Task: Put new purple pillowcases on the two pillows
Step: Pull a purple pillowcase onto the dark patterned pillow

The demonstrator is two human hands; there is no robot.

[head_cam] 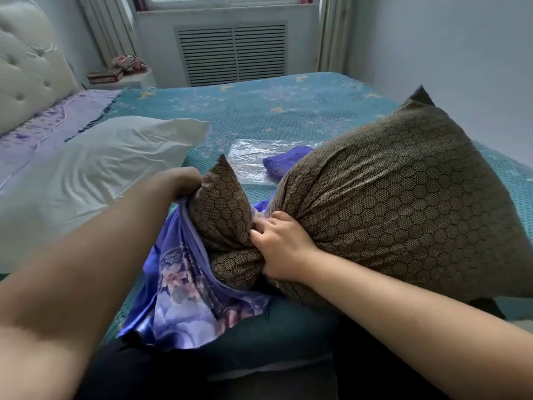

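We are looking across a bed (259, 111) spread with a teal patterned cover, with a louvred vent (232, 53) under a window at twelve o'clock and a tufted cream headboard (26, 62) at ten o'clock. At nine o'clock a white pillow (95, 163) is lying on the bed, bare of any purple case. At the centre we are working on the brown pillow (389, 203) with its honeycomb print; most of its bulk is sticking out toward three o'clock, while its near end is bunched and tucked into the mouth of the purple pillowcase (178, 293), which is trailing toward seven o'clock over the bed's edge and showing a floral print. Our left hand (184, 183) is gripping the rim of the pillowcase opening at the pillow's corner, its fingers curled over the fabric and mostly hidden behind it. Our right hand (282, 246) is clutching the squeezed waist of the brown pillow, its fingers (261, 228) curled into the fabric just beside the case's mouth. Beyond the pillow, toward twelve o'clock, a clear plastic wrapper (259, 157) is lying flat on the cover, and a folded second purple pillowcase (284, 164) is resting on it, partly hidden behind the brown pillow. At eleven o'clock, beside the bed, a small stand is carrying some reddish patterned items (121, 69) that are too small for us to make out.
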